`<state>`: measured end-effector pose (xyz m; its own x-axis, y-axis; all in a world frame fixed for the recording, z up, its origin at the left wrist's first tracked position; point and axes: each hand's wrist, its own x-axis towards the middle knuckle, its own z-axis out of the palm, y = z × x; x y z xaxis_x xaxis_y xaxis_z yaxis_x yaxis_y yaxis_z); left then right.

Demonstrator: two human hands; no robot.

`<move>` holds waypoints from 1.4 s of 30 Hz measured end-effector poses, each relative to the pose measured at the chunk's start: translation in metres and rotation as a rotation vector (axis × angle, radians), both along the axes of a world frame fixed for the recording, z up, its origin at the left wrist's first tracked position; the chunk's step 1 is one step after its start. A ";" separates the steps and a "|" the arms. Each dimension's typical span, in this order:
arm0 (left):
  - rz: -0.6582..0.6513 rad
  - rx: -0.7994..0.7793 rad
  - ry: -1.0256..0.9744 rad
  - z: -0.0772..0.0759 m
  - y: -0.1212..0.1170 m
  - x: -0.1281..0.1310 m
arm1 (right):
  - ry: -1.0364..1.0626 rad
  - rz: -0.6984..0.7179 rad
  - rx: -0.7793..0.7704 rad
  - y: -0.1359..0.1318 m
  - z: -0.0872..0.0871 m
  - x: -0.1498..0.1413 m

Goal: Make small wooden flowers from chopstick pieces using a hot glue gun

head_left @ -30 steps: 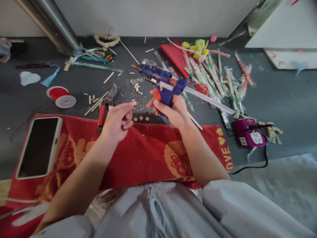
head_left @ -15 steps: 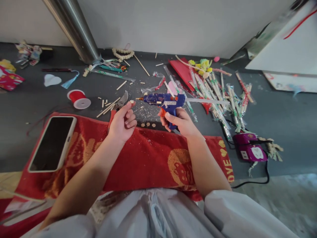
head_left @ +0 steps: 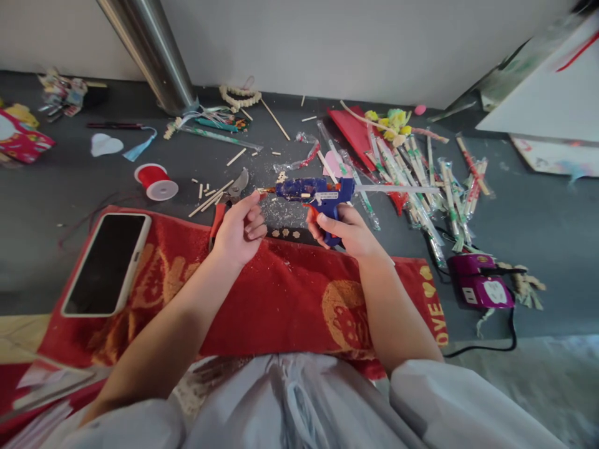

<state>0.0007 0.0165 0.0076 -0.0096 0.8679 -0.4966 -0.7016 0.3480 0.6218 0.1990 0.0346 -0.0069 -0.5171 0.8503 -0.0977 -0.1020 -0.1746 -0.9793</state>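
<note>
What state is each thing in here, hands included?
Left hand: pinching a small pale piece
Right hand: wrapped around the glue gun's handle
Glue gun: held up, nozzle close to left hand
Glue stick: protruding from the glue gun's back
Phone: face up, screen dark
Red towel: spread out
Thread spool: on its side, wound red
Shears: partly hidden; open or shut unclear
</note>
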 end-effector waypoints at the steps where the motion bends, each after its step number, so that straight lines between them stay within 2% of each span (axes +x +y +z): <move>1: -0.004 0.001 0.007 0.000 0.000 0.000 | -0.007 -0.004 -0.001 0.000 0.000 0.000; 7: 0.005 -0.013 0.004 0.000 0.001 0.001 | -0.032 -0.008 -0.022 0.000 -0.001 0.003; 32: -0.023 0.000 -0.020 -0.001 0.000 0.000 | -0.056 0.030 0.073 0.003 0.000 0.010; 42: -0.024 0.001 0.002 -0.001 0.000 0.000 | -0.041 0.027 0.049 0.002 0.001 0.010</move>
<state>0.0011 0.0161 0.0062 0.0103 0.8686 -0.4953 -0.6918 0.3639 0.6237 0.2085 0.0366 -0.0057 -0.5363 0.8404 -0.0779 -0.0578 -0.1287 -0.9900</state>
